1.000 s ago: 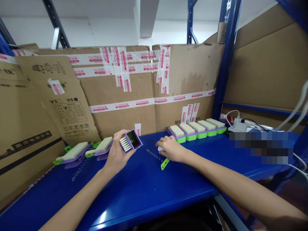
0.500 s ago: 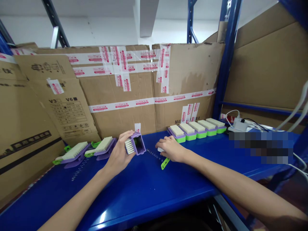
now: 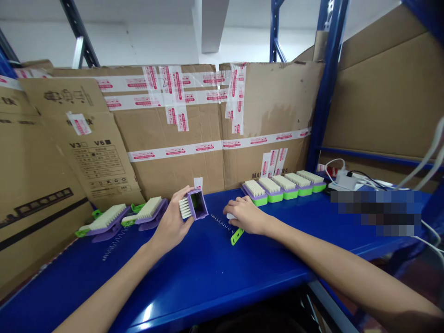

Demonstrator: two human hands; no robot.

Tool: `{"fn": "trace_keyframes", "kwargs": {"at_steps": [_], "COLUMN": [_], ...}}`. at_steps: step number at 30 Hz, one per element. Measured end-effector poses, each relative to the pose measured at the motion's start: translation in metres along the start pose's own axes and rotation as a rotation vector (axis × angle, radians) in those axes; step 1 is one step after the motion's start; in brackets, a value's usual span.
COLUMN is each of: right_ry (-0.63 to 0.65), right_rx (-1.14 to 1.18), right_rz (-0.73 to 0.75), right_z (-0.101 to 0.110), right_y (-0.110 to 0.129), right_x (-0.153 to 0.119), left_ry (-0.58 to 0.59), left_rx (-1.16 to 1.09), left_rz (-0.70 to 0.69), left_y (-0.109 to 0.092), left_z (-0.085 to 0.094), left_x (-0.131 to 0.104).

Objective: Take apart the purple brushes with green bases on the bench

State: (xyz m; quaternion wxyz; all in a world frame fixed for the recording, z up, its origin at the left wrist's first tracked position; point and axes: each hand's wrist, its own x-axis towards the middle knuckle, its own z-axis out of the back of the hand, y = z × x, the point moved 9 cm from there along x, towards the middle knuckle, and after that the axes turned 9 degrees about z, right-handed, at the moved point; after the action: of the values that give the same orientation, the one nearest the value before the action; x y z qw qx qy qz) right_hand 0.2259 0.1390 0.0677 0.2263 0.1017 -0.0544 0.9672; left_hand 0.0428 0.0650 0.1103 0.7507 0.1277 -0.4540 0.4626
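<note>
My left hand (image 3: 174, 216) is wrapped round a purple brush body (image 3: 199, 205), tilted so its hollow end faces right and its white bristles show beside my fingers. Just right of centre, my right hand (image 3: 245, 214) is closed over a small white piece (image 3: 231, 216). A green clip part (image 3: 237, 236) sticks out below that hand. Between the two hands a thin metal spring (image 3: 222, 223) stretches toward the green part; whether the two are joined cannot be made out.
Two purple brushes (image 3: 109, 217) (image 3: 150, 209) with green parts lie at the left, near another spring (image 3: 114, 243). Several green-and-purple brushes (image 3: 286, 185) stand in a row at the back right. Cardboard (image 3: 173, 171) walls the blue shelf (image 3: 208, 286). White cables (image 3: 430, 231) lie at the right.
The purple body in my left hand has shifted slightly left and turned a little. The green part by my right hand has moved slightly left.
</note>
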Motion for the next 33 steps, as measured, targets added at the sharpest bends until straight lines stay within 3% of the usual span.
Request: {"fn": "trace_keyframes", "kwargs": {"at_steps": [8, 19, 25, 33], "right_ry": [-0.027, -0.061, -0.191, -0.398], "right_rx": [0.014, 0.019, 0.058, 0.216], "right_rz": [-0.008, -0.040, -0.028, 0.078], "right_z": [0.000, 0.005, 0.012, 0.040], "right_y": [-0.001, -0.001, 0.000, 0.016], "right_x": [0.001, 0.001, 0.002, -0.005], "left_ry": [-0.005, 0.064, 0.055, 0.062], "left_rx": [-0.026, -0.016, 0.022, 0.063], "left_rz": [0.073, 0.107, 0.009, -0.060], "left_y": [-0.004, 0.004, -0.007, -0.013], "left_z": [0.004, -0.005, -0.002, -0.003], "left_x": [0.001, -0.002, 0.001, 0.000]}}
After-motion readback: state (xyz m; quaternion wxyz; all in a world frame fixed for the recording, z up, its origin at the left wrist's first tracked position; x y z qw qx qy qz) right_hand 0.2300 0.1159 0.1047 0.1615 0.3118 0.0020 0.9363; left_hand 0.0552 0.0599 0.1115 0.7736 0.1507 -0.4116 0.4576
